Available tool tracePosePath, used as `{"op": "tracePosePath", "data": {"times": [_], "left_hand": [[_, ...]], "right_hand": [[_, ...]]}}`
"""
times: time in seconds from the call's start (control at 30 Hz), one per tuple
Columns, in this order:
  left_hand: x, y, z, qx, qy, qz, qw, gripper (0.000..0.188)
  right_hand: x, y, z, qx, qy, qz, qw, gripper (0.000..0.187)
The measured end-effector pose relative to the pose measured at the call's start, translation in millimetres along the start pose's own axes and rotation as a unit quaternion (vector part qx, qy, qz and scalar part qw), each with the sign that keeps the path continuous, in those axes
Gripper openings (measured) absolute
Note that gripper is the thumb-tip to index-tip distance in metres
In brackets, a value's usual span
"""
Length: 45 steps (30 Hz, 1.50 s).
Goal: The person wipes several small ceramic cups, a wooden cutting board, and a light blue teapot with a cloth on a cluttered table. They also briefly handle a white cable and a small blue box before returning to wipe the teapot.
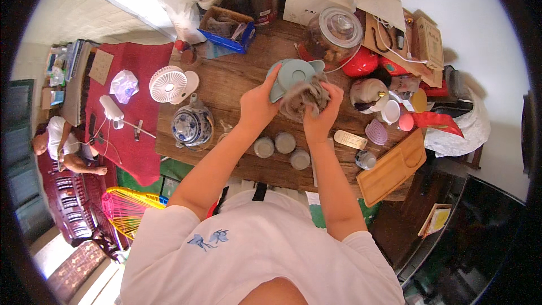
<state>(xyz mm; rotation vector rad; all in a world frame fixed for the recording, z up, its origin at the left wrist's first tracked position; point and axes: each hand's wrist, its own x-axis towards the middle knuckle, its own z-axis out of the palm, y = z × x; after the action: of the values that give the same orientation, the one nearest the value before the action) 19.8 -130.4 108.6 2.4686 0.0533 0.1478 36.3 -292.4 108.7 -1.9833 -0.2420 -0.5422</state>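
Observation:
Over the middle of the wooden table, my left hand [258, 101] grips a pale green bowl-shaped vessel [296, 72]. A round ring shows on its upturned face, and a small lug juts out at its right. My right hand [326, 112] is closed on a crumpled grey-brown cloth [305, 100], pressed against the vessel's near side and smeared by motion. The cloth hides that part of the vessel. Between my forearms, near the front edge, stand three small grey cups, one of them [285, 143] a little farther back. A blue-and-white teapot [192, 126] sits left of my left forearm.
A small fan [168, 85] stands at the left by a red cloth [132, 62]. Behind my hands are a lidded glass jar [340, 27] and a blue box [227, 31]. To the right lie a remote control [350, 139] and a wooden tray [391, 172]. Another person [65, 144] sits far left.

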Motion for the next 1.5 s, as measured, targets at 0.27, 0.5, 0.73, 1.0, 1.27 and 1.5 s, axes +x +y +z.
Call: {"op": "tracePosePath", "data": {"times": [0.27, 0.5, 0.73, 1.0, 1.27, 1.5], "left_hand": [[36, 10, -28, -0.27, -0.21, -0.223, 0.913, 0.087], [67, 19, -41, -0.335, -0.356, -0.24, 0.839, 0.072], [56, 27, -38, -0.251, -0.323, -0.238, 0.881, 0.082], [54, 13, -31, -0.28, -0.301, -0.248, 0.877, 0.089], [59, 25, -41, -0.305, -0.327, -0.246, 0.86, 0.077], [58, 31, -54, -0.145, -0.306, -0.227, 0.913, 0.08]], "right_hand": [[-49, 58, -24, 0.025, -0.038, 0.093, 0.995, 0.041], [-41, 48, -20, 0.043, -0.08, 0.116, 0.989, 0.043], [-42, 53, -17, 0.023, -0.079, 0.104, 0.991, 0.042], [-43, 47, -18, 0.031, -0.079, 0.094, 0.992, 0.036], [-47, 52, -15, 0.037, -0.062, 0.103, 0.992, 0.039], [-47, 51, -29, 0.105, -0.134, 0.158, 0.973, 0.038]]}}
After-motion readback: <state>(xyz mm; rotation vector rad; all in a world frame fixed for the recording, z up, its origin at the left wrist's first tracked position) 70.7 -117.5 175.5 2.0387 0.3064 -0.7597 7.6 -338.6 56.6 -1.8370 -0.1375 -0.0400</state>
